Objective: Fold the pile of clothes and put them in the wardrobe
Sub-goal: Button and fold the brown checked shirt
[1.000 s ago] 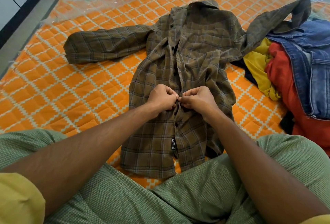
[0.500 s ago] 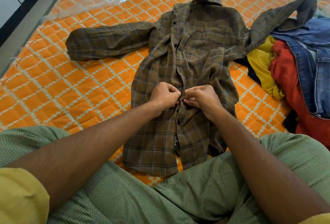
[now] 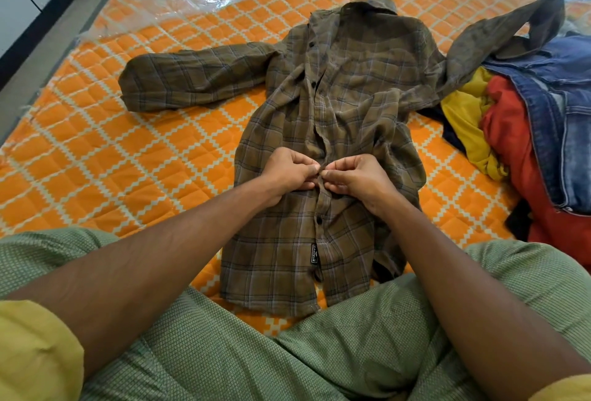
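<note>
- Progress: early stage. The plaid shirt (image 3: 335, 96) lies face up on the orange mattress (image 3: 128, 160), under and beyond both hands. No fold has been made in it.
- Shirt front: on the near side of the hands the front looks closed, and one dark button (image 3: 319, 221) shows just below them. Beyond the hands, towards the collar, the two edges gape apart. Judged step in hand: fastening the front at mid-height before folding.
- Sleeves: one sleeve (image 3: 192, 81) lies stretched out well to the left of the left hand. The other sleeve (image 3: 499, 33) runs out beyond the right hand, and its end rests on the pile.
- Pile of clothes (image 3: 527, 144): denim, red and yellow garments, heaped and unfolded, well to the right of the right hand.
- Outstanding: the rest of the shirt front, folding the shirt, the whole pile, and all putting away. No folded garment is in view, and no wardrobe can be identified with certainty.
- Left hand (image 3: 287, 173): fingers curled tight, thumb and fingertips pinching the shirt's front edge at the centre line.
- Right hand (image 3: 358, 180): curled likewise, pinching the opposite edge. The fingertips of the two hands almost meet.
- Whether a button sits between the fingertips cannot be told, as the fingers hide it.
</note>
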